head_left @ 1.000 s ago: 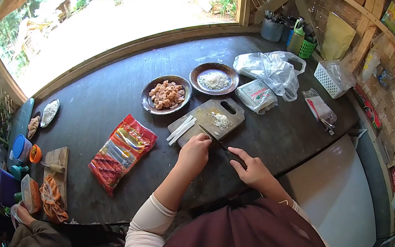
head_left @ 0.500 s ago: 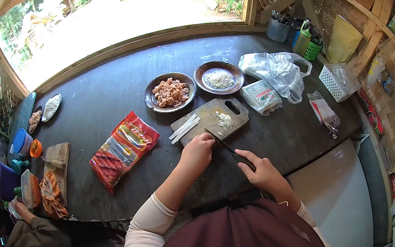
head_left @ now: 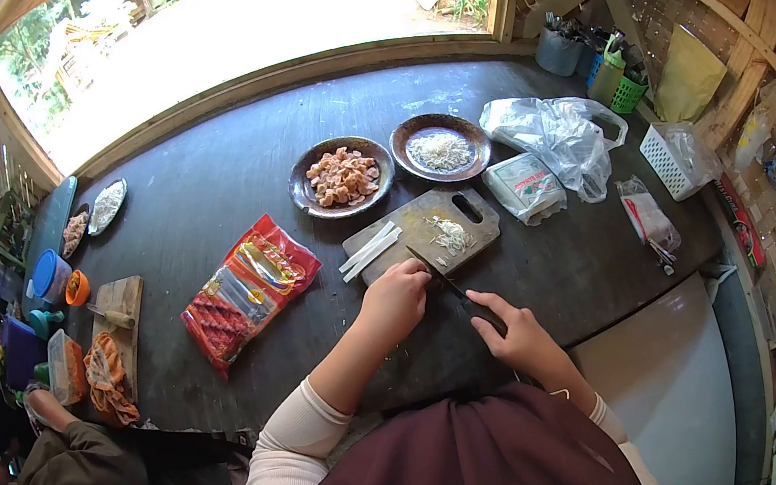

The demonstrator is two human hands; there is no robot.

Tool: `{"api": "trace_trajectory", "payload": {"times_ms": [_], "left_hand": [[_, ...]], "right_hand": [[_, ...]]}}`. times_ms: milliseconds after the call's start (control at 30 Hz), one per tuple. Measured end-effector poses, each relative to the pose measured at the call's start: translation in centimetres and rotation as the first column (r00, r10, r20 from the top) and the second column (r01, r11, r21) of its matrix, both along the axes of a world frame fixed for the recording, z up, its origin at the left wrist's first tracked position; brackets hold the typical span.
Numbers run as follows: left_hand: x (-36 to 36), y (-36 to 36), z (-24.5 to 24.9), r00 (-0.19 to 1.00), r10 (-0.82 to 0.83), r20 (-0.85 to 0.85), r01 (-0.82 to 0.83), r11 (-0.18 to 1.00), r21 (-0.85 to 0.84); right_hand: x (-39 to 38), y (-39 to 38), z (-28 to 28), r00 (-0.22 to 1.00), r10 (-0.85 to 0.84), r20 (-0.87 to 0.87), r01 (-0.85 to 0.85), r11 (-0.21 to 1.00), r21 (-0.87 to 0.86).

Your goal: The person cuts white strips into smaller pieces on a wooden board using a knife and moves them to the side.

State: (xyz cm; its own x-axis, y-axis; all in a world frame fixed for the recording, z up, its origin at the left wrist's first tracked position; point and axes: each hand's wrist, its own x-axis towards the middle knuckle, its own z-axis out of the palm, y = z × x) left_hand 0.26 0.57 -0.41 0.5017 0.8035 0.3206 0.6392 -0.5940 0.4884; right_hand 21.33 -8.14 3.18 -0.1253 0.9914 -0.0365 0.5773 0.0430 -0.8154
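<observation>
My right hand [head_left: 511, 326] is wrapped round the handle of a dark knife [head_left: 443, 281], whose blade points up and left. Close by the blade tip, my left hand [head_left: 398, 298] has its fingers bent together at the front edge of a wooden cutting board [head_left: 416, 211]; what they pinch is too small to make out. White strips [head_left: 372, 249] lie on the board's left part, and a heap of fine white shreds [head_left: 451, 235] on its right part. Behind the board are a plate of brownish chunks [head_left: 344, 176] and a plate of white shreds [head_left: 440, 149].
A red packet [head_left: 250, 291] lies left of the board. Plastic bags [head_left: 556, 134], a white basket [head_left: 671, 160] and a small bag [head_left: 647, 216] are to the right. At the far left are tubs, an orange cloth [head_left: 108, 379] and a co-worker's sleeve [head_left: 80, 484].
The view has shifted slightly, so the table items sit a little further right. Both hands keep nearly the same pose beside the board, the knife still in my right hand.
</observation>
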Motion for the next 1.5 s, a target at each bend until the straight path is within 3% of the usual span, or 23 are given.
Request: {"api": "trace_trajectory", "payload": {"times_ms": [100, 200, 267, 333, 467, 600, 700, 900, 967, 1100, 1300, 1367, 1500], "left_hand": [[0.0, 0.1, 0.2, 1.000, -0.007, -0.026, 0.006, 0.999, -0.035], [-0.1, 0.4, -0.2, 1.000, -0.022, -0.017, 0.022, 1.000, -0.018], [-0.2, 0.4, -0.2, 0.999, -0.036, -0.029, 0.036, 0.999, -0.008], [-0.3, 0.4, -0.1, 0.999, -0.035, -0.038, 0.034, 0.999, -0.016], [-0.3, 0.4, 0.1, 0.998, -0.046, -0.045, 0.044, 0.998, -0.038], [-0.8, 0.7, 0.5, 0.992, -0.112, -0.050, 0.111, 0.994, -0.025], [-1.1, 0.9, -0.4, 0.993, -0.106, -0.053, 0.102, 0.992, -0.071], [-0.9, 0.8, -0.7, 0.994, -0.107, -0.017, 0.105, 0.990, -0.093], [-0.9, 0.8, -0.7, 0.991, -0.121, 0.054, 0.124, 0.991, -0.048], [-0.9, 0.9, -0.4, 0.993, -0.117, 0.012, 0.118, 0.993, -0.015], [-1.0, 0.8, 0.4, 0.999, -0.028, -0.027, 0.026, 0.998, -0.053], [-1.0, 1.0, -0.2, 0.999, -0.037, -0.005, 0.037, 0.999, 0.004], [-0.9, 1.5, -0.5, 0.997, -0.063, 0.035, 0.063, 0.998, 0.008]], "right_hand": [[-0.3, 1.0, -0.2, 0.999, 0.026, -0.031, -0.024, 0.996, 0.080], [-0.2, 0.5, 0.6, 1.000, 0.020, 0.023, -0.019, 0.999, -0.051], [0.5, -0.5, -0.3, 0.998, 0.047, -0.032, -0.043, 0.993, 0.106], [0.9, -1.2, -0.5, 0.999, 0.043, -0.031, -0.039, 0.993, 0.115], [0.4, -0.9, 0.8, 1.000, 0.012, -0.006, -0.012, 1.000, 0.022], [0.0, 0.1, 0.2, 0.999, 0.038, -0.019, -0.037, 0.997, 0.062], [0.0, -0.6, 0.1, 0.996, 0.022, 0.085, -0.026, 0.998, 0.053], [0.9, -0.7, -0.5, 0.998, 0.034, -0.056, -0.026, 0.992, 0.126], [0.5, -0.2, 0.5, 0.999, 0.006, -0.033, -0.006, 1.000, -0.016], [0.4, 1.2, 0.2, 1.000, 0.010, -0.026, -0.010, 1.000, -0.028], [0.7, 3.5, -0.9, 0.999, -0.008, -0.036, 0.012, 0.995, 0.102], [0.8, 4.5, -0.2, 0.999, -0.011, -0.032, 0.013, 0.999, 0.032], [1.1, 6.2, -0.9, 0.998, 0.059, 0.027, -0.062, 0.990, 0.126]]}}
